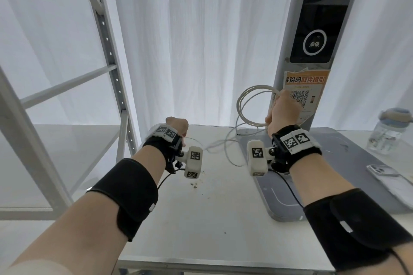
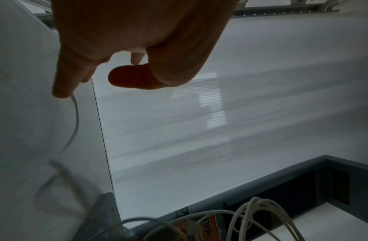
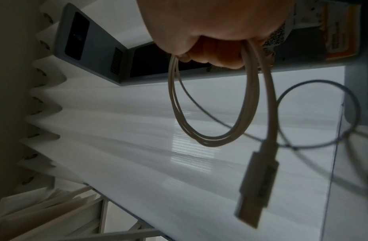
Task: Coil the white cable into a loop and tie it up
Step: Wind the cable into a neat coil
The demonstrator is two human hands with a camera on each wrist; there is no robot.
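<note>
My right hand (image 1: 281, 107) is raised above the back of the white table (image 1: 201, 219) and grips several loops of the white cable (image 1: 257, 88) as an upright coil. In the right wrist view the fingers of the right hand (image 3: 210, 57) curl round the coil (image 3: 208, 143), and a USB plug (image 3: 257, 184) hangs below it. The rest of the cable trails down over the table toward my left hand (image 1: 177, 126), low at the table's back left. There a thin strand (image 2: 75, 117) comes out from under the curled fingertips of the left hand (image 2: 90, 84). Its thumb stands apart from them.
A grey pillar device (image 1: 317, 29) with a black screen and an orange QR notice (image 1: 306, 91) stands on a grey base plate (image 1: 335, 163) right behind the right hand. A clear bottle (image 1: 388, 131) and a phone (image 1: 384, 172) lie at the right. A metal shelf frame (image 1: 107, 51) stands to the left.
</note>
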